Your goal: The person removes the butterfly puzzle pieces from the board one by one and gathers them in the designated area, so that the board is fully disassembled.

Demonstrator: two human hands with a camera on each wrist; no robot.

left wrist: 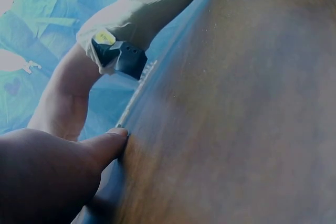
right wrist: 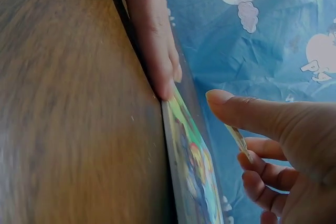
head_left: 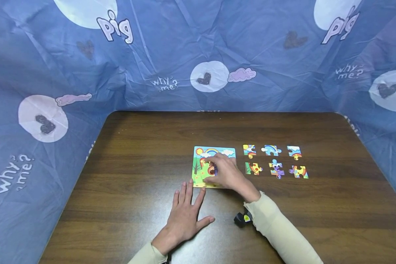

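Note:
A square picture puzzle board point(head_left: 198, 150) with a sun, rainbow and clouds lies on the table; the right wrist view shows its edge and picture side-on. Over its right half is my right hand point(head_left: 229, 174), thumb and fingers curved apart. In the right wrist view a thin puzzle piece point(right wrist: 240, 142) is pinched between the thumb and fingers, raised above the board. My left hand point(head_left: 184, 218) rests flat on the table with fingers spread, fingertips right at the board's lower left edge. Only the thumb side of the left hand shows in the left wrist view.
Right of the board lie several loose puzzle pieces in two rows, among them a rainbow piece point(head_left: 271, 150) and a purple piece point(head_left: 276, 169). A small black device point(head_left: 240, 219) sits at the right wrist. Blue printed cloth point(head_left: 171, 47) hangs behind the brown table point(head_left: 135, 146).

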